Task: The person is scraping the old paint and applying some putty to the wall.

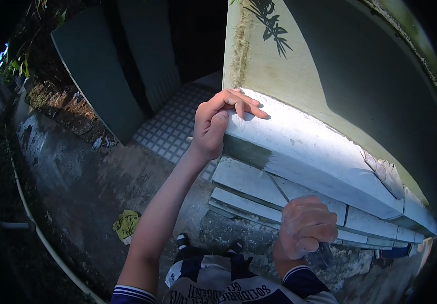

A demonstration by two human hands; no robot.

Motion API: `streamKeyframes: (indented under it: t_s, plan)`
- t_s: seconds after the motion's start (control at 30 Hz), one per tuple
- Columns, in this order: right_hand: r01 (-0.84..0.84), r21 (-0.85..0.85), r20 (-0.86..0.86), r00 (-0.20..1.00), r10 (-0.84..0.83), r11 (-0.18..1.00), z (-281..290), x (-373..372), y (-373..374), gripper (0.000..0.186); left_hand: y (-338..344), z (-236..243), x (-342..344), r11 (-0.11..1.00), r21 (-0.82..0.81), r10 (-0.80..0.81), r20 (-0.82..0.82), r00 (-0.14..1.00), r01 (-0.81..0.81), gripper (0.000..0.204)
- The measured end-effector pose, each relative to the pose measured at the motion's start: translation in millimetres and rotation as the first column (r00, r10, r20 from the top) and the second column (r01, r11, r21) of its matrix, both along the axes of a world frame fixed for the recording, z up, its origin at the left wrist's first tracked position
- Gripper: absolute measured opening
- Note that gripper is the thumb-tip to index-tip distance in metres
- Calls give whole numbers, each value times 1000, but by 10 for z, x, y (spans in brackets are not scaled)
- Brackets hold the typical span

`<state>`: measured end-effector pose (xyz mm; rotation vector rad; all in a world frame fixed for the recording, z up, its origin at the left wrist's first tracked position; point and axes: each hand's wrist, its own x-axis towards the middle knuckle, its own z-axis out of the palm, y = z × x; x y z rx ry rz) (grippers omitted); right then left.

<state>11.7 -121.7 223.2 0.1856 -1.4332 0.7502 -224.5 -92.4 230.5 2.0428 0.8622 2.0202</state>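
Observation:
My left hand (217,124) reaches up and grips the end corner of a white painted ledge (310,152), with the fingers curled over its top. The ledge runs along the foot of a pale green wall (299,66). Below it lie stepped rows of white tiles (249,182). My right hand (304,228) is closed in a fist against these lower tiles. A dark object (325,252) sticks out beneath the fist; what it is I cannot tell.
A yellow-green cloth (126,224) lies on the rough concrete ground (102,187). A white pipe (51,248) curves along the left. Dark green door panels (97,66) stand behind a small-tiled floor (170,126). My feet (183,240) are below. A blue thing (393,252) lies at the right.

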Motion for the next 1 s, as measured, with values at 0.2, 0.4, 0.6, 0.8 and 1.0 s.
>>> streamKeyframes:
  t_s: [0.2, 0.4, 0.6, 0.8, 1.0]
  plan:
    - [42, 78, 31, 999, -45, 996, -20, 29, 38, 49, 4, 5, 11, 1000, 3, -2, 11, 1000, 2, 19]
    - [38, 68, 24, 999, -40, 997, 23, 0, 7, 47, 1, -24, -11, 1000, 6, 20, -4, 1000, -20, 20]
    - [16, 119, -82, 997, -6, 993, 74, 74, 30, 34, 4, 5, -9, 1000, 10, 1, 6, 1000, -1, 19]
    - [20, 153, -22, 1000, -17, 988, 101, 104, -32, 36, -8, -21, 6, 1000, 1, 3, 15, 1000, -3, 19]
    - [-24, 127, -98, 995, 37, 992, 189, 68, 43, 36, 0, 5, 8, 1000, -12, -2, 21, 1000, 3, 19]
